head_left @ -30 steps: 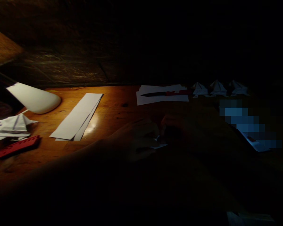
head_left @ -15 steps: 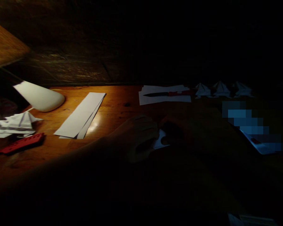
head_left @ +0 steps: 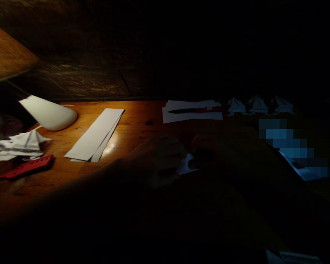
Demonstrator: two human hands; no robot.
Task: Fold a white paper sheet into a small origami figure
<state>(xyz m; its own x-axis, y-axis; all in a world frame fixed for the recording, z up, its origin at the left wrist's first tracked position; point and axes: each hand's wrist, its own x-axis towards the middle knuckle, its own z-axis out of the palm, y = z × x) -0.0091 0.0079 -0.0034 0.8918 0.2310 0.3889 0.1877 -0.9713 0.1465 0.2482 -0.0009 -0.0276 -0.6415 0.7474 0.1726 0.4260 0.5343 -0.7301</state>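
Observation:
In deep shadow at the middle of the table, a small piece of white paper (head_left: 185, 167) shows between my two hands. My left hand (head_left: 165, 159) curls over its left side, thumb below and fingers above, closed on it. From the right my right hand (head_left: 205, 150) meets the paper, its dark fingers bent against the edge; most of that hand is lost in the dark. Behind them a knife (head_left: 198, 110) with a red handle lies across some white paper sheets (head_left: 176, 117). Folds in the held paper are too dim to make out.
White paper strips (head_left: 89, 141) lie left of my hands. Further left are a lamp (head_left: 48, 113), folded white paper (head_left: 22, 144) and a red slotted object (head_left: 27, 167). Three folded paper shapes (head_left: 256, 105) stand at the back right, near a lit phone-like screen (head_left: 299, 167).
My hands stay at the same spot with the paper between them. The fingers of my right hand have shifted slightly. The whole view has moved a little.

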